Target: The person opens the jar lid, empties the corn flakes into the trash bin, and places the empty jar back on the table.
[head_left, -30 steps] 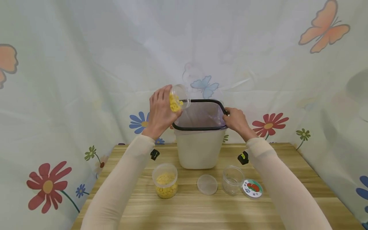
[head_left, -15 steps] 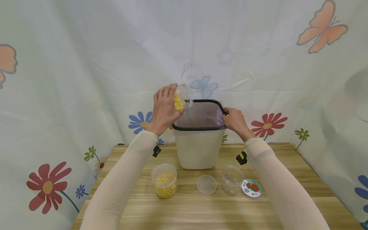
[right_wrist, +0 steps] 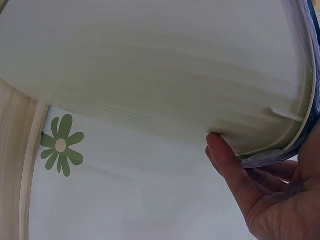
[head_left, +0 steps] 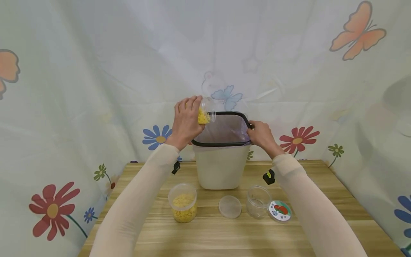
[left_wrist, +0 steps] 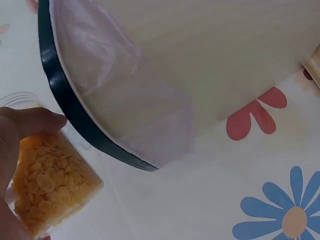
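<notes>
My left hand (head_left: 186, 123) grips a clear plastic jar (head_left: 208, 107) partly filled with yellow flakes (head_left: 203, 117). The jar is tipped on its side, mouth toward the right, over the left rim of a cream trash bin (head_left: 221, 167). In the left wrist view the cornflake-like flakes (left_wrist: 52, 182) lie against the jar's wall, beside the bin's dark rim (left_wrist: 75, 112). My right hand (head_left: 261, 135) holds the bin's right rim; the right wrist view shows the thumb (right_wrist: 227, 162) along the outer wall. A thin purplish bag (head_left: 237, 126) lines the bin.
On the wooden table (head_left: 205, 239) stand an open tub of yellow flakes (head_left: 183, 208) and an open clear jar (head_left: 258, 203). A translucent lid (head_left: 229, 207) and a round tomato-printed lid (head_left: 280, 211) lie near them. A floral curtain (head_left: 135, 71) hangs behind the bin.
My left hand has moved a little to the right with the tipped jar, bringing it further over the bin's rim. The right hand keeps its hold on the rim.
</notes>
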A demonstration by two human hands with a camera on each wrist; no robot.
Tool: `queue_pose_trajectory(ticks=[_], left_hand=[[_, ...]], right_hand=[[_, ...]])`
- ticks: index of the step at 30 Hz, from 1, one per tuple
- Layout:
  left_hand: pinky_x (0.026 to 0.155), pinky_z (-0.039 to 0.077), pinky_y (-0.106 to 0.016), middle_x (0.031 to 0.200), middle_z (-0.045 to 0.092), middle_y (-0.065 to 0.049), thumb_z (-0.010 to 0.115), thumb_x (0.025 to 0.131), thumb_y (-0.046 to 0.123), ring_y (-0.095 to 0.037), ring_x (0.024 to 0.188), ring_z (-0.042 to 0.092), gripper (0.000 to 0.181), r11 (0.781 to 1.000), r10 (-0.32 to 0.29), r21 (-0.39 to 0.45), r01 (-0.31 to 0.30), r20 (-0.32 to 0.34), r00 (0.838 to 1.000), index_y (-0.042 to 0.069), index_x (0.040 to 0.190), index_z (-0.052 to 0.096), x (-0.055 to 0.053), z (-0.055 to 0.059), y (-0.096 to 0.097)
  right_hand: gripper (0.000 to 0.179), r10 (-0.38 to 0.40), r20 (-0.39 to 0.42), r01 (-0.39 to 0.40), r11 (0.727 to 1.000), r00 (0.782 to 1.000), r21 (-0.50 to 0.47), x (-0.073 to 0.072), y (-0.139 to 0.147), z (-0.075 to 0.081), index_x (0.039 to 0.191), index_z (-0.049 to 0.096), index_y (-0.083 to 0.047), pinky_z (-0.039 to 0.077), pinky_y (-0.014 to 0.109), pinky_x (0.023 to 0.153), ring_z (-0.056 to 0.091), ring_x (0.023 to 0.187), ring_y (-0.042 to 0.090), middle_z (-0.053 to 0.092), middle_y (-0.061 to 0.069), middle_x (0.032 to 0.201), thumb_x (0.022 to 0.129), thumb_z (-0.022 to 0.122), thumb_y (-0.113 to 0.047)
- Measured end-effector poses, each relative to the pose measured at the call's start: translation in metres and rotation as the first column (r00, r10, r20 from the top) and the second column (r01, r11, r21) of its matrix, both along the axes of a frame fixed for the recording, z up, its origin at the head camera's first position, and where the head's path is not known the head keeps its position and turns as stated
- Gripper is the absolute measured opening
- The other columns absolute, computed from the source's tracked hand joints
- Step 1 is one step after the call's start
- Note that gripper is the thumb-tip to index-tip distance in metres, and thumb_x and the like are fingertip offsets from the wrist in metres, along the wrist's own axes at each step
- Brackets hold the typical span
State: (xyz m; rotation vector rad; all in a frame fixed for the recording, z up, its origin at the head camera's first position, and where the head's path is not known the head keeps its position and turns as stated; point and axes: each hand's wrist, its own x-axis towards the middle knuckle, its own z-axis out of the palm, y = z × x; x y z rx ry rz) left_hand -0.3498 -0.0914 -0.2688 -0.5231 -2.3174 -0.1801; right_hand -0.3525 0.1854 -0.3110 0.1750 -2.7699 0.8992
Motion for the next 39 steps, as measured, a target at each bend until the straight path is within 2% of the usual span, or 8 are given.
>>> queue_pose_trajectory(ticks=[8, 16, 28, 34, 39], left_hand=[[0.114, 0.029, -0.052, 0.146, 0.046, -0.008, 0.081, 0.075, 0.028, -0.031, 0.134, 0.039, 0.088, 0.996, 0.022, -0.087, -0.025, -0.035, 0.999, 0.015, 0.148, 0.034, -0.0060, -0.0038, -0.0003], [0.117, 0.027, -0.053, 0.146, 0.045, -0.006, 0.079, 0.075, 0.021, -0.030, 0.135, 0.039, 0.086, 0.990, 0.035, -0.135, -0.041, -0.045, 0.998, 0.018, 0.147, 0.034, -0.0049, -0.0036, 0.0024], [0.119, 0.022, -0.052, 0.147, 0.042, -0.005, 0.077, 0.073, 0.015, -0.030, 0.137, 0.035, 0.086, 0.979, 0.054, -0.195, -0.063, -0.051, 0.997, 0.020, 0.147, 0.033, -0.0057, -0.0051, 0.0047], [0.119, 0.023, -0.052, 0.146, 0.043, -0.004, 0.071, 0.074, 0.009, -0.030, 0.137, 0.036, 0.082, 0.973, 0.047, -0.221, -0.063, -0.075, 0.996, 0.020, 0.146, 0.034, -0.0070, -0.0059, 0.0045], [0.119, 0.022, -0.052, 0.147, 0.043, -0.003, 0.071, 0.075, 0.008, -0.029, 0.138, 0.035, 0.082, 0.971, 0.036, -0.232, -0.052, -0.075, 0.997, 0.021, 0.146, 0.034, -0.0074, -0.0067, 0.0041]], right_hand=[[0.051, -0.006, 0.003, 0.006, 1.000, 1.000, 0.004, -0.0024, -0.0002, -0.0013, 0.147, 0.043, -0.003, 0.059, 0.033, 0.064, 0.070, 0.088, 0.033, 0.056, 0.026, 0.137, 0.098, 0.044, -0.016], [0.050, -0.015, -0.009, 0.015, 1.000, 1.000, 0.019, -0.0007, -0.0010, 0.0004, 0.146, 0.044, -0.003, 0.058, 0.042, 0.075, 0.065, 0.103, 0.039, 0.057, 0.026, 0.136, 0.098, 0.045, -0.017], [0.051, -0.008, -0.015, 0.008, 1.000, 1.000, 0.012, 0.0013, -0.0008, 0.0008, 0.146, 0.044, -0.003, 0.057, 0.033, 0.064, 0.070, 0.086, 0.033, 0.058, 0.025, 0.134, 0.097, 0.045, -0.016], [0.051, -0.005, -0.019, 0.005, 1.000, 1.000, 0.009, 0.0019, -0.0010, 0.0009, 0.146, 0.044, -0.003, 0.057, 0.033, 0.063, 0.071, 0.084, 0.032, 0.059, 0.025, 0.134, 0.097, 0.045, -0.016], [0.051, -0.004, -0.016, 0.004, 1.000, 1.000, 0.004, 0.0018, -0.0008, 0.0006, 0.146, 0.044, -0.002, 0.058, 0.032, 0.063, 0.070, 0.085, 0.032, 0.058, 0.026, 0.134, 0.097, 0.045, -0.016]])
